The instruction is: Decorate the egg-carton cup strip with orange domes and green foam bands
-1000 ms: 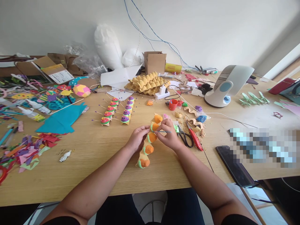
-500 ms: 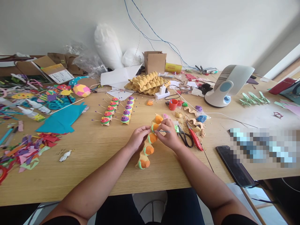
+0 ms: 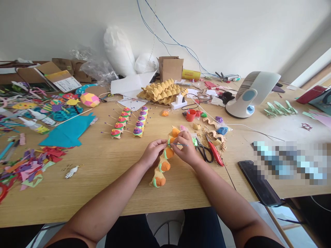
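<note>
My left hand grips the left edge of an egg-carton strip, its fingers closed on the card. The strip runs slantwise over the table, its cups topped with orange clay and edged in light green. In my right hand a thin blue stick is pinched, its tip against the strip near the second cup from the far end. Beyond my left hand stand two decorated strips, a red-and-green one and a purple-and-yellow one, with pins stuck in or beside them.
Scissors and a red utility knife lie right of my hands, near a red cup and clay scraps. Egg trays, a power strip and a white fan stand behind. A phone lies right; colored paper scraps left.
The egg-carton strip has shifted very slightly to the right in my left hand. Both hands keep nearly the same place, and the stick stays at the same cup.
</note>
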Available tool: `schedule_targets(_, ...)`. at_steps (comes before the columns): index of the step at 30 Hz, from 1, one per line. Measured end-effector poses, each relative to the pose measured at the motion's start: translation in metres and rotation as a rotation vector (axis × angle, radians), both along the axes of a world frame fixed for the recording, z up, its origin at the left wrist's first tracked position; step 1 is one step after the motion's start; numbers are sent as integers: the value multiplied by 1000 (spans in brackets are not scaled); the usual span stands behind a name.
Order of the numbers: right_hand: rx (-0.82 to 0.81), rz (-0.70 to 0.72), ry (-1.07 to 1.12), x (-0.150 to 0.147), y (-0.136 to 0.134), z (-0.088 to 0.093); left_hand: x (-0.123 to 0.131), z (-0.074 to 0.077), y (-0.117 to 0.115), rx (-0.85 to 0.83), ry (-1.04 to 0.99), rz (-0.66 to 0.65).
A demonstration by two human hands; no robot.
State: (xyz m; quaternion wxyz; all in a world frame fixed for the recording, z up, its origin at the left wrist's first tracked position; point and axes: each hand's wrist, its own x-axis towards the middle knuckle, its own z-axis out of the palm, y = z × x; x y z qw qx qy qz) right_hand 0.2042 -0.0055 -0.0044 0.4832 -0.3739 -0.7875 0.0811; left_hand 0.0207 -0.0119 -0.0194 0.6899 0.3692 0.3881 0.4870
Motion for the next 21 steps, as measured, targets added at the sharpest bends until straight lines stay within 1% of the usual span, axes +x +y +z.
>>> schedule_targets(7, -31, 34, 14, 1, -2, 3, 1, 0, 0, 9, -23, -9)
schedule_targets(16, -45, -4, 33, -1, 1, 3, -2, -3, 1, 28, 59, 6)
schedule_targets(21, -73, 12, 61, -1, -1, 4, -2, -4, 0, 39, 72, -5)
